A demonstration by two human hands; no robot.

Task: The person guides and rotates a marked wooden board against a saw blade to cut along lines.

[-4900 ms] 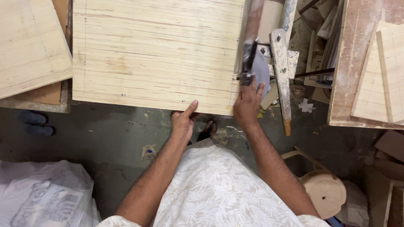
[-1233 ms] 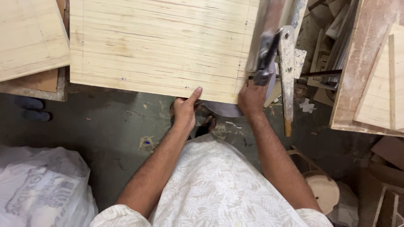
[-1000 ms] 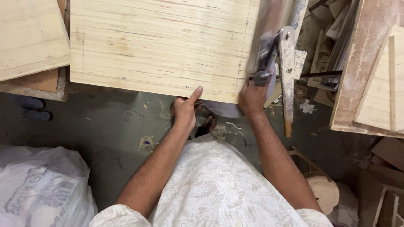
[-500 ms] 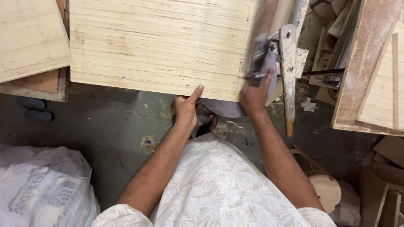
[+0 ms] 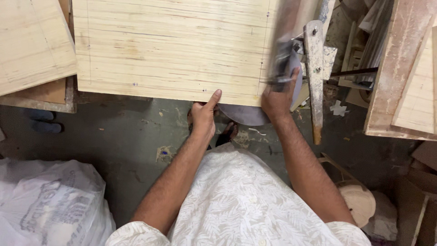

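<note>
The plywood panel [image 5: 173,50] lies flat and fills the upper middle of the head view, its near edge running left to right just ahead of the person's body, its grain and faint pencil lines running the same way. A second pencil line crosses it near the right end, from the far side down to the near edge. A handsaw [image 5: 284,54] stands on that line, its long axis pointing away from the person, so it lies across the panel's grain; it is motion-blurred, and the teeth cannot be made out.

The right hand [image 5: 277,98] is the nearer one to the saw: its fingers are clenched round the saw's handle, right at the panel's near edge, with the forearm stretched straight forward in line with the blade. The left hand [image 5: 204,116] sits just left of it, under the near edge, thumb lying up on the top face and the other fingers curled below, pinching the panel; that arm is angled in from the left.

Just right of the saw a worn wooden bar with a metal fitting [image 5: 314,77] hangs past the edge. Further out lie another pale board [image 5: 32,45] at left, stacked boards [image 5: 405,82] at right, a plastic sack [image 5: 50,209] on the grey floor [image 5: 118,136].
</note>
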